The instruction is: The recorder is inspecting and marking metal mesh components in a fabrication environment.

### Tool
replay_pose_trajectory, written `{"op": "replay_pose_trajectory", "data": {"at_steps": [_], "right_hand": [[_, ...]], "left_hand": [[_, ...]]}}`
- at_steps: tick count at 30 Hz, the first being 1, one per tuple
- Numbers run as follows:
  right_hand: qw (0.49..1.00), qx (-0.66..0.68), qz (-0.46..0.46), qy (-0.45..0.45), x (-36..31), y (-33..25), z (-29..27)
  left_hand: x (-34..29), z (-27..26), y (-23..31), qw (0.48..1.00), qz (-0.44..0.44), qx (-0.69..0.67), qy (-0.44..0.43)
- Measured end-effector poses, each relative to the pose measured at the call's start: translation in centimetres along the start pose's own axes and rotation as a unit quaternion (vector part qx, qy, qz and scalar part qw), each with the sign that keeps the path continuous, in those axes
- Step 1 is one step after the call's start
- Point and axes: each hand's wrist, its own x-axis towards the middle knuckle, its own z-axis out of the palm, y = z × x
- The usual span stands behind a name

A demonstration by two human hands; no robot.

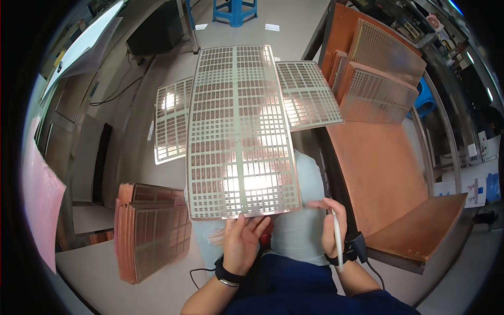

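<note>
A long circuit board panel (237,126), copper with a pale green grid and bright reflections, reaches from my lap toward the far side. My left hand (242,245) grips its near edge from below, the fingers partly hidden under it. Crosswise beneath lie more gridded panel parts, one showing on the left (172,122) and one on the right (308,94); whether they are one piece is hidden. Just right of the panel's near corner, my right hand (332,227) is closed around a white pen-like tool (337,236).
Stacked panels (152,231) stand on the floor at left. An orange-brown rack (375,168) on the right has more upright panels (386,58) at its far end. Pink sheeting (42,194) hangs at far left. A blue stool (235,11) stands beyond. Both wrists wear black bands with cords.
</note>
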Motion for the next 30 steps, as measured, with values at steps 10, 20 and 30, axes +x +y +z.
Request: {"op": "replay_pose_trajectory", "data": {"at_steps": [10,20,30], "right_hand": [[0.988,-0.013,0.138,-0.074,-0.1,1.9,1.5],[0.994,-0.029,0.061,-0.084,0.4,2.7,2.3],[0.995,-0.028,0.028,-0.096,0.6,2.7,2.2]], "left_hand": [[1.6,1.4,-2.5,0.993,-0.109,0.024,-0.045],[2.3,1.0,-3.1,0.991,-0.096,0.084,-0.044],[2.3,1.0,-3.0,0.99,-0.086,0.091,-0.058]]}}
